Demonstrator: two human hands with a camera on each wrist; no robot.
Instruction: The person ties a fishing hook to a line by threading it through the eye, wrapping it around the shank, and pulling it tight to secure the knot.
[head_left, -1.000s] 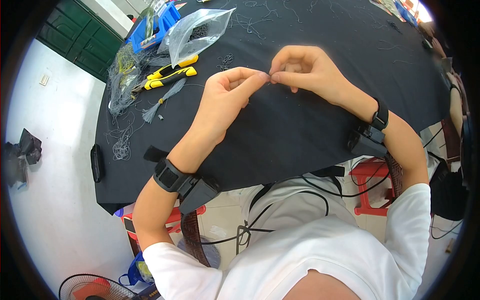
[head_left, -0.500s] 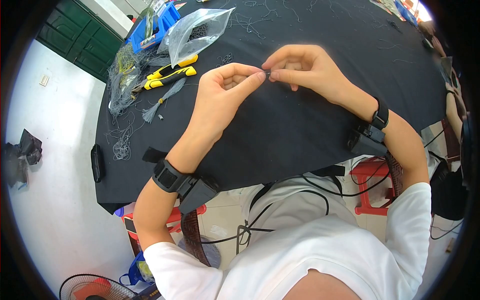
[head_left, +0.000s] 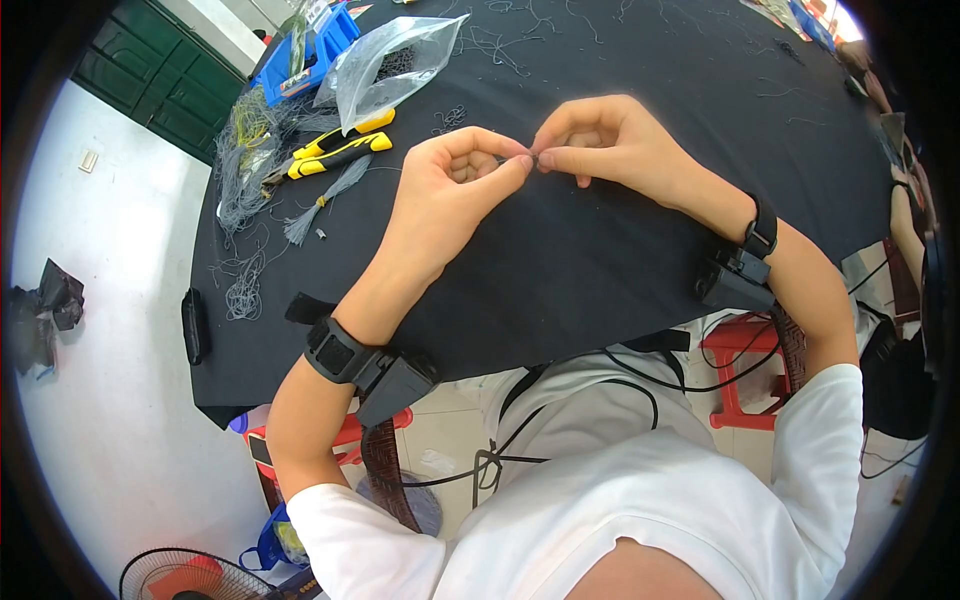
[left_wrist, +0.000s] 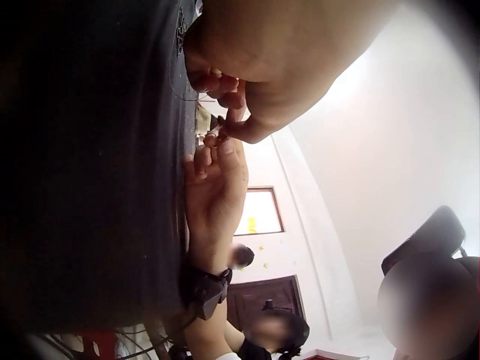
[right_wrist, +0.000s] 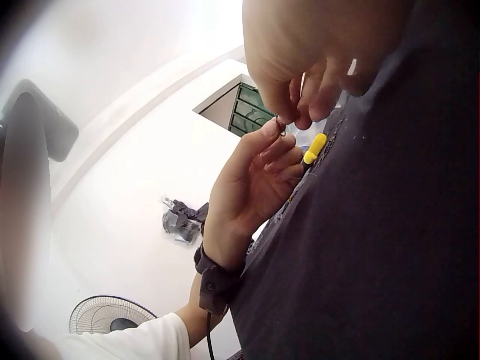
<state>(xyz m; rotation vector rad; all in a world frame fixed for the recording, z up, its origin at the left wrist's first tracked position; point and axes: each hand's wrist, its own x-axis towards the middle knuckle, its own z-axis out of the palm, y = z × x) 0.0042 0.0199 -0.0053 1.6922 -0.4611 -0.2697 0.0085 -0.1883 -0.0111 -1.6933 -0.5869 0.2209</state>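
Note:
Over the black-covered table, my two hands meet fingertip to fingertip. My left hand pinches a tiny dark loop of cord between thumb and index finger, its other fingers curled in. From the other side my right hand pinches at the same small piece with thumb and index finger. Most of the piece is hidden behind the fingertips. A fine thread arcs beside the left fingers in the left wrist view. Left of the hands lie pliers with yellow and black handles.
A tied bundle of grey cords and a loose tangle lie at the left. Behind them are a clear plastic bag and a blue bin. Loose thread pieces are scattered at the back. A dark case sits by the left edge.
The fingertips drew slightly apart half a second ago, showing the small dark piece between them, and are close together again now. The right index finger has come down toward the thumb.

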